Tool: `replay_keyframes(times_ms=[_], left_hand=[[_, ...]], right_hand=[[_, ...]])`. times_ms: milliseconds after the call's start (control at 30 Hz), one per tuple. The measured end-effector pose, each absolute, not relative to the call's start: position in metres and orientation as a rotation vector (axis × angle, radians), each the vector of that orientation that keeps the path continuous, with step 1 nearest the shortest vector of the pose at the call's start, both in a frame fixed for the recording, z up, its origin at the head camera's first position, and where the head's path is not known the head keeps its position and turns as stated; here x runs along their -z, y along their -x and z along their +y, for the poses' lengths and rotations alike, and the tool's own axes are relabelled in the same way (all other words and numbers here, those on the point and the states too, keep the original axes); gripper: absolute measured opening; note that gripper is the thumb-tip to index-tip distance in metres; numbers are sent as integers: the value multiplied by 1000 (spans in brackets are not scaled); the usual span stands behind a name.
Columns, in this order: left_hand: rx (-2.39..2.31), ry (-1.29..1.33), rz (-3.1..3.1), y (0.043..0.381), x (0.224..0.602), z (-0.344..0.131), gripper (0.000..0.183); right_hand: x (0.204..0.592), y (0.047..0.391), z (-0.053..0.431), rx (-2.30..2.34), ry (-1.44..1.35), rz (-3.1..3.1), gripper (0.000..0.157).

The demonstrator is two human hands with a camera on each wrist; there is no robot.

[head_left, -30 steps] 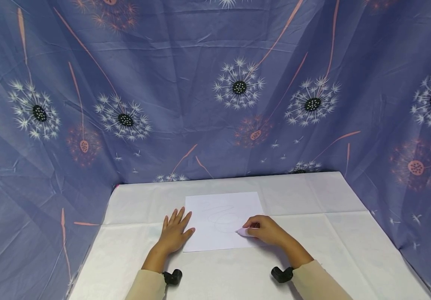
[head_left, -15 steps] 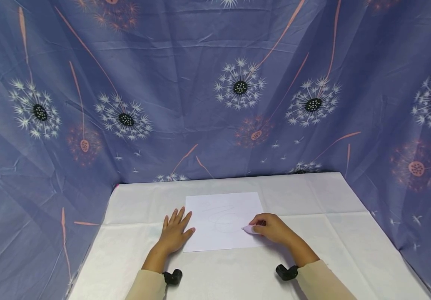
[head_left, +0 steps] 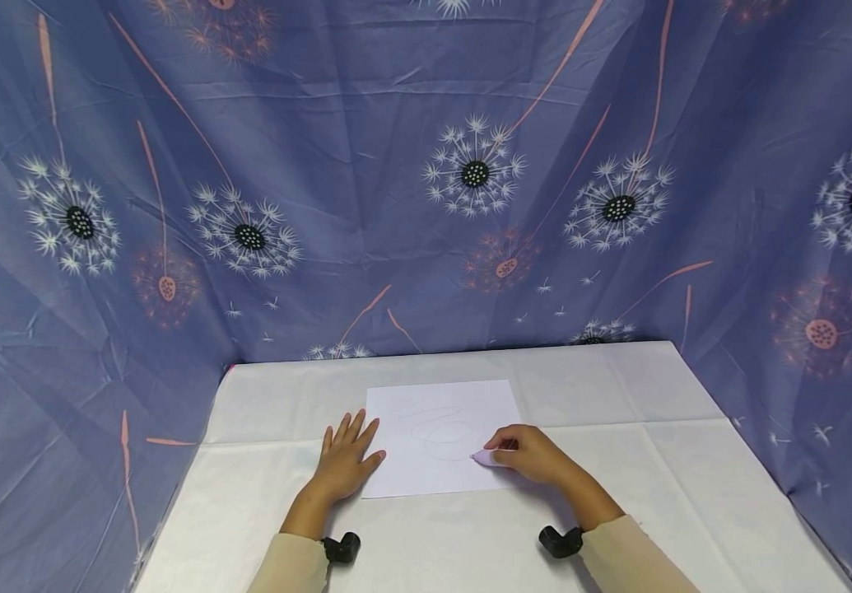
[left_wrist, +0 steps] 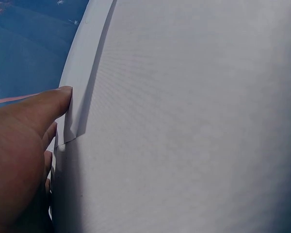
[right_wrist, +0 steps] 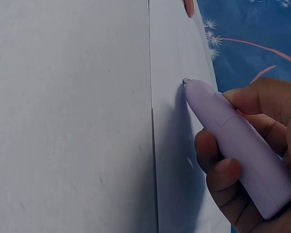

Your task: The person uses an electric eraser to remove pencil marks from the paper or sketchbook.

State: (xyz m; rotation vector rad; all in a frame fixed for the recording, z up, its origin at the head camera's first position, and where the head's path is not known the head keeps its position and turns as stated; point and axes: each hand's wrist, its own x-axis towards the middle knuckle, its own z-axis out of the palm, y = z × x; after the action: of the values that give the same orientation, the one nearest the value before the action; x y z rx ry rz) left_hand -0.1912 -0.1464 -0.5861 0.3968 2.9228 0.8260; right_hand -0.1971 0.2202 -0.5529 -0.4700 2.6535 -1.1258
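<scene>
A white sheet of paper [head_left: 426, 473] lies on the table, with faint thin loops and zigzag strokes across its middle. My left hand [head_left: 346, 468] rests flat with fingers spread at the paper's left edge. In the left wrist view the thumb [left_wrist: 53, 104] touches the sheet near its corner. My right hand [head_left: 533, 455] grips a chunky lilac pen [right_wrist: 240, 145], thumb and fingers curled round its body. The pen's small tip points left, at or just over the lower right part of the paper; whether it touches I cannot tell. The palm hides part of the barrel.
A white cloth [head_left: 263, 527] with fold creases covers the table. Blue curtains with dandelion prints [head_left: 366, 181] hang behind it and along both sides. A black wrist strap mount [head_left: 340, 548] sits at each cuff.
My right hand with the lilac pen shifts a little right and away, then back left and nearer. The left hand and the paper stay in place.
</scene>
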Motion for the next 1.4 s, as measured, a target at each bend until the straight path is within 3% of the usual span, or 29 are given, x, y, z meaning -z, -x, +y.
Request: replay_keyframes(times_ms=[1400], left_hand=[[-821, -389, 2916, 191, 585, -146, 62]], right_hand=[[550, 198, 219, 1172, 463, 2613, 12]])
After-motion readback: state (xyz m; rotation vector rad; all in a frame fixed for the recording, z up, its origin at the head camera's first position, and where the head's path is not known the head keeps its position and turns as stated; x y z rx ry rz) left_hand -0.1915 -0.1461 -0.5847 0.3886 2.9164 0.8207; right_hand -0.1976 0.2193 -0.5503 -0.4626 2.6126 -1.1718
